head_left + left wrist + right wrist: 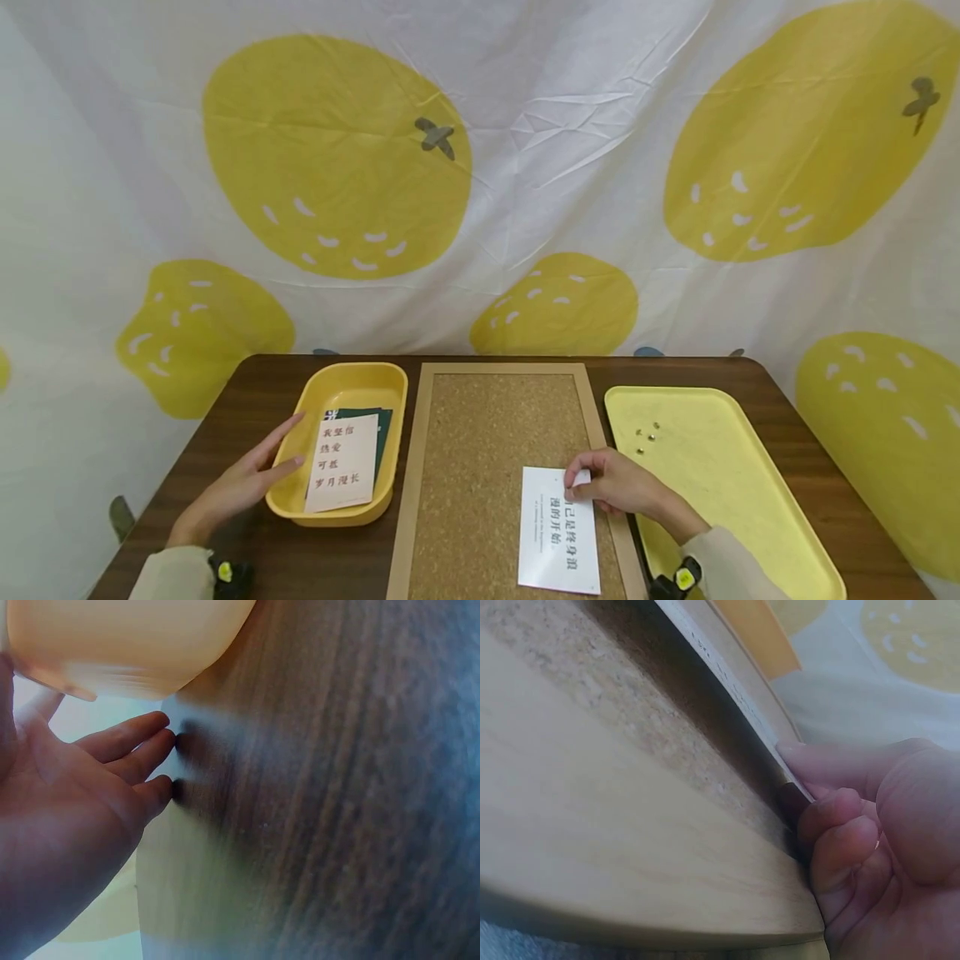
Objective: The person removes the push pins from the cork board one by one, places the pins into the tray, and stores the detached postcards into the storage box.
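My right hand (pixel 622 483) pinches a white card (pixel 547 558) with dark printed characters between thumb and fingers. In the right wrist view the card (pixel 727 679) is held at its edge, slanting above the cork surface (pixel 637 720). On the left, my left hand (pixel 236 492) rests at the near-left rim of a yellow bin (pixel 330 518), thumb reaching over the rim. Its other fingers (pixel 154 757) are loosely extended beside the bin, near the wooden tabletop. A pale card with red characters (pixel 341 467) lies in the bin over dark green cards (pixel 385 429).
The wood-framed cork board (pixel 498 417) lies in the middle of the dark wooden table (pixel 315 575). To its right is a pale yellow tray (pixel 720 467) with several small metallic pieces (pixel 651 437). A fruit-patterned curtain (pixel 510 208) hangs behind.
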`<move>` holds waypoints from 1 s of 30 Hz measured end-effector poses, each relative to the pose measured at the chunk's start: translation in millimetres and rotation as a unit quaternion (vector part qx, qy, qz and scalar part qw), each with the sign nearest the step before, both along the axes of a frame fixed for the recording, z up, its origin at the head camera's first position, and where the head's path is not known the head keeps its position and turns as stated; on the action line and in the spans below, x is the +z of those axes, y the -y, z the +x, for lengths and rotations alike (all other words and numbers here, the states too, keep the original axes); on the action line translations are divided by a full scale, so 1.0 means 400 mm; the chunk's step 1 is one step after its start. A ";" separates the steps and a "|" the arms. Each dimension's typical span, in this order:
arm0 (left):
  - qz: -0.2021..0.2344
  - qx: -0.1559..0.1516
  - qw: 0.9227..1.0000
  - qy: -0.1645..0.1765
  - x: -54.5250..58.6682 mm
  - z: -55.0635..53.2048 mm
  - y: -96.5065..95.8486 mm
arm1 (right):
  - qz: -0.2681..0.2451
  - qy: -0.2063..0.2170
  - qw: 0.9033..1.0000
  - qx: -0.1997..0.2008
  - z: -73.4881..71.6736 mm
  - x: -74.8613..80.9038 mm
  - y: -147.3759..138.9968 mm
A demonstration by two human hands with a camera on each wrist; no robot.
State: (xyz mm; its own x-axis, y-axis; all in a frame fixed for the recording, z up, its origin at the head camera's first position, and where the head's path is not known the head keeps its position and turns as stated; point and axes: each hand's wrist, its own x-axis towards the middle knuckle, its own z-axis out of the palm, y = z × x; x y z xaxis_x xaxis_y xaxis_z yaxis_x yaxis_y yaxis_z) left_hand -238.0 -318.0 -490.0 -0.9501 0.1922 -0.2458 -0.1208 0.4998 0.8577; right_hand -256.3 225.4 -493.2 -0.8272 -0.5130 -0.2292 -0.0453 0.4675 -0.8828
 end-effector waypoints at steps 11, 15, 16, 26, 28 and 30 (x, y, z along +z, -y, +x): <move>-0.010 0.003 1.000 -0.010 0.001 0.003 0.002 | -0.006 -0.013 1.000 -0.002 -0.005 0.000 -0.001; -0.010 0.003 1.000 -0.018 0.001 0.005 0.002 | -0.004 -0.038 0.999 -0.010 -0.010 -0.003 0.000; -0.011 0.003 1.000 -0.019 0.001 0.005 0.002 | -0.003 -0.044 0.999 -0.013 -0.010 -0.003 0.001; -0.008 0.013 1.000 0.004 0.001 0.007 -0.002 | 0.014 -0.087 0.996 -0.030 -0.012 0.021 0.010; -0.006 0.013 1.000 0.002 0.002 0.007 -0.002 | 0.014 -0.081 0.996 -0.030 -0.014 0.027 0.011; -0.004 0.012 1.000 0.000 0.003 0.007 -0.003 | 0.010 -0.074 0.997 -0.026 -0.016 0.032 0.011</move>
